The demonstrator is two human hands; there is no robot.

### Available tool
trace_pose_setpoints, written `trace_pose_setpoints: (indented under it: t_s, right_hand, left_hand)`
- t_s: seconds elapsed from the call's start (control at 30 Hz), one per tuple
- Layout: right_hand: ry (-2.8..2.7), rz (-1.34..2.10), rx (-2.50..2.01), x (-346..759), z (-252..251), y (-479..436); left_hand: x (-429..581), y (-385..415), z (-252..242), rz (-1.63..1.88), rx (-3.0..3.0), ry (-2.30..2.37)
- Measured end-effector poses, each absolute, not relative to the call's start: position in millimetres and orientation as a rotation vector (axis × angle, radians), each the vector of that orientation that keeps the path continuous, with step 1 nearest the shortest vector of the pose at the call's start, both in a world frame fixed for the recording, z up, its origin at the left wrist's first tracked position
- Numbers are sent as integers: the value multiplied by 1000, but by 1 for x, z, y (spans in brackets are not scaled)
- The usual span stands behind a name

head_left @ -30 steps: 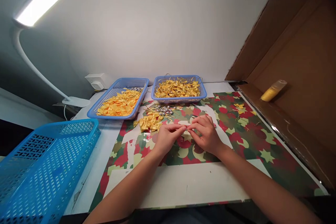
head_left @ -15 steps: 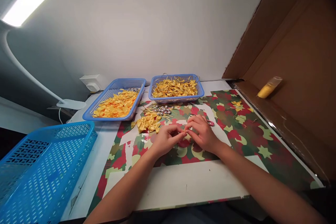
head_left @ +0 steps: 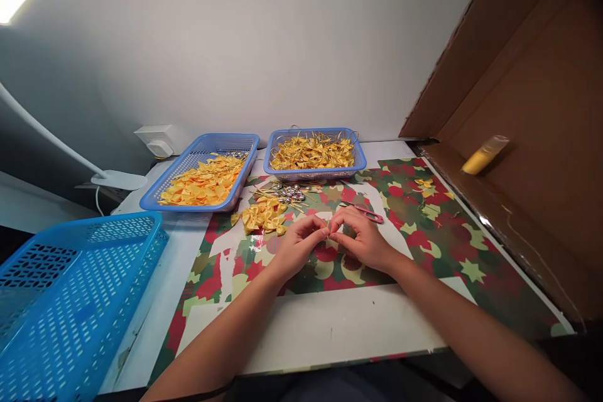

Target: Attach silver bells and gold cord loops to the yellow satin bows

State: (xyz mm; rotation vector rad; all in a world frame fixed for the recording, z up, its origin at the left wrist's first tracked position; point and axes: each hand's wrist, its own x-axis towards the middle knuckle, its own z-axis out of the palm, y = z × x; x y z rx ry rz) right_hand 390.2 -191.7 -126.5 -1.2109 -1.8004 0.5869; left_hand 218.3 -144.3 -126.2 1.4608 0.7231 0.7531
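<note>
From my remote seat I see the left hand (head_left: 304,242) and the right hand (head_left: 362,240) meeting over a red-and-green patterned sheet (head_left: 471,271); each is closed in a thumb-and-finger pinch on a tiny, thin, pale-yellowish piece (head_left: 328,234); fingertips cover most of it, so I cannot tell which way it points or its long axis; I judge it light and soft, best held by its ends; just beyond the left hand lie glossy yellow fabric bows (head_left: 260,216), probably limp and slippery, best taken at the knotted middle, pointing every way; behind them sit round silver beads (head_left: 294,193); beside the right hand, a pink-handled tool (head_left: 372,215) slants, handle to the right; farther out, two blue mesh plastic baskets (head_left: 315,172) stand on the white counter (head_left: 181,239).
</note>
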Motion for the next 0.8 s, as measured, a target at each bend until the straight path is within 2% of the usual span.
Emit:
trace_pose_setpoints:
  t_s: [0.47, 0.8]
  right_hand:
    - [-1808, 433, -1242, 391, -124, -193]
    - [-1801, 506, -1248, 393, -123, -194]
  left_hand:
    - [217, -143, -129, 851, 1739, 731]
    - [217, -146, -125, 855, 1821, 696]
